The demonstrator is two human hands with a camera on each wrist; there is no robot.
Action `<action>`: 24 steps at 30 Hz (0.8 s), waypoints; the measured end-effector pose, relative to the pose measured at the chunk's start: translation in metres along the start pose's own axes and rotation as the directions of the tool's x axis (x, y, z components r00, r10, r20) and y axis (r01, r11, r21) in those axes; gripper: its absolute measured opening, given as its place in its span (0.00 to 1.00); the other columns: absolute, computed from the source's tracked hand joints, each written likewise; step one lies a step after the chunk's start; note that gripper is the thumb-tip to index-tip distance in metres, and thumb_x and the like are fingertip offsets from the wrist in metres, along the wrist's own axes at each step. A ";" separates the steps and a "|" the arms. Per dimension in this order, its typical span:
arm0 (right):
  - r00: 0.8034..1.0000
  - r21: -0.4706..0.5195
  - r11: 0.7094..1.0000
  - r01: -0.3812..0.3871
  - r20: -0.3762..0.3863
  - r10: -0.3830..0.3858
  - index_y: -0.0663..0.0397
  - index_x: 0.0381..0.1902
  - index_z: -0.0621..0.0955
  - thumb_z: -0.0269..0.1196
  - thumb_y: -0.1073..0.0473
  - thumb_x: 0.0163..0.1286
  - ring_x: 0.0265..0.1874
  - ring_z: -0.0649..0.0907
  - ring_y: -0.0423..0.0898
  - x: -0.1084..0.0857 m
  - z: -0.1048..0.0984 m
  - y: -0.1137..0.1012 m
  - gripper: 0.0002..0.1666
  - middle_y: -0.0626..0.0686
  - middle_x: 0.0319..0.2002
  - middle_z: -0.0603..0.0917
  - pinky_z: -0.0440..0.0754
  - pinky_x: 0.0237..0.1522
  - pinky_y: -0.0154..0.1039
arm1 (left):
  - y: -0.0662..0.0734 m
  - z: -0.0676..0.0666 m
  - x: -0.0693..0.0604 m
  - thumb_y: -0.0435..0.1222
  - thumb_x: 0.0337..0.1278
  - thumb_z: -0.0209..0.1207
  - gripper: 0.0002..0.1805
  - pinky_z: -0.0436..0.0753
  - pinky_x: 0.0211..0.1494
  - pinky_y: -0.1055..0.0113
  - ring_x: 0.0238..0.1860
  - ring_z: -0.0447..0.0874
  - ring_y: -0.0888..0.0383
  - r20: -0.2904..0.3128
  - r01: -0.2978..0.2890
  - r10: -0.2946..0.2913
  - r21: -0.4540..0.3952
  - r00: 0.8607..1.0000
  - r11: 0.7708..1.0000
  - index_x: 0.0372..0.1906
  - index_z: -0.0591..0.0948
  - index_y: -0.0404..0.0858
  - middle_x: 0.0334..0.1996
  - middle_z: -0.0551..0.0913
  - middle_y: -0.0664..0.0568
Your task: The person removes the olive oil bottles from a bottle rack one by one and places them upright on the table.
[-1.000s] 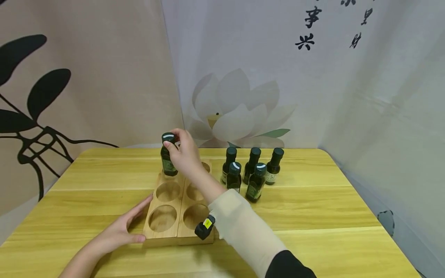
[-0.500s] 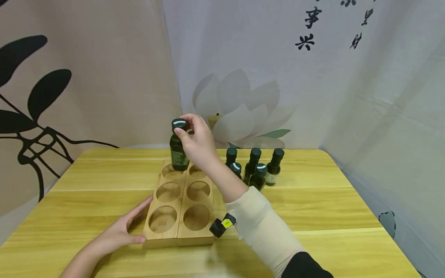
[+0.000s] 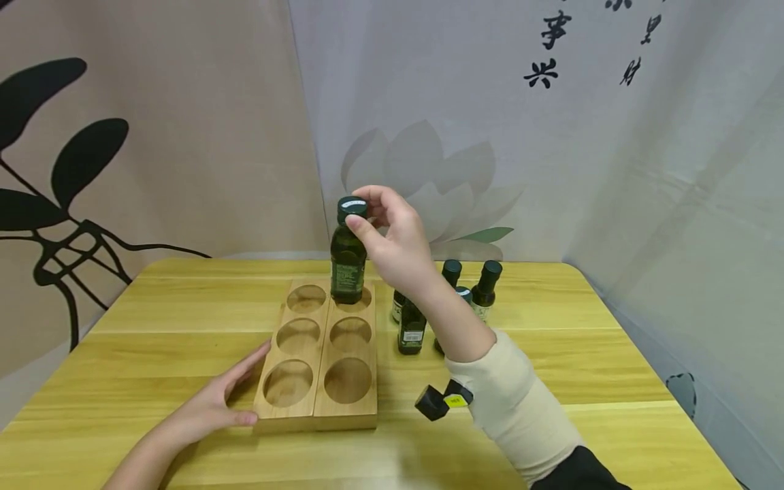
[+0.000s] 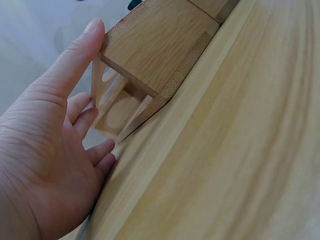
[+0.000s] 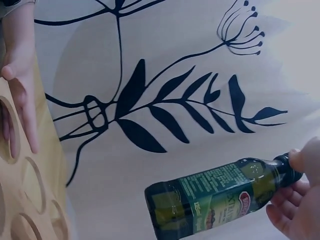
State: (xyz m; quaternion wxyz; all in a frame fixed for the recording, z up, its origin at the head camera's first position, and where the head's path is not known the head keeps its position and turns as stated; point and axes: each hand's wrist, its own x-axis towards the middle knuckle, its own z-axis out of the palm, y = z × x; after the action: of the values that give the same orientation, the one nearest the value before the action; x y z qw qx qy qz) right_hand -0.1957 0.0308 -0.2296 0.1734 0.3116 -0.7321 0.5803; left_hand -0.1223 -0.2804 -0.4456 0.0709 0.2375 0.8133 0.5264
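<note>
My right hand [image 3: 401, 241] pinches a small green olive oil bottle [image 3: 348, 255] by its dark cap and neck. In the head view the bottle hangs upright over the far end of a wooden rack [image 3: 320, 381], partly covering the far right hole. A green label with "EXTRA" shows on the bottle's side in the right wrist view, and its cap is between thumb and fingers there. The rack has two joined halves with round holes. My left hand [image 3: 211, 401] rests against the rack's near left side, thumb at the front corner and fingers stretched along the side.
Several dark green bottles stand on the wooden table [image 3: 582, 435] right of the rack, among them one with a small white label [image 3: 412, 330] and one at the far right [image 3: 486, 289]. My right forearm hides part of this group. A printed curtain [image 3: 245, 136] hangs behind.
My right hand has carried the bottle up and to the right, from the rack's far left hole to above the far right one. The left hand and rack stay put.
</note>
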 end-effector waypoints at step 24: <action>0.981 -0.128 0.989 -0.080 -0.185 0.055 0.73 0.50 0.74 0.58 0.74 0.67 0.35 0.76 0.46 -0.036 -0.116 0.007 0.14 0.52 0.37 0.78 0.75 0.37 0.30 | 0.001 0.000 0.000 0.37 0.51 0.69 0.52 0.46 0.57 0.24 0.66 0.47 0.24 0.008 0.007 -0.006 -0.011 1.000 1.000 0.77 0.50 0.50 0.75 0.45 0.41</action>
State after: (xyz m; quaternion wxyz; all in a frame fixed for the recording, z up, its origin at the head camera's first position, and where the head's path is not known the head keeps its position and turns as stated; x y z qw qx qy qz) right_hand -0.1860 0.1520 -0.2260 0.2400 0.2202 -0.7610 0.5611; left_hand -0.1216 -0.2804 -0.4442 0.0772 0.2366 0.8109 0.5296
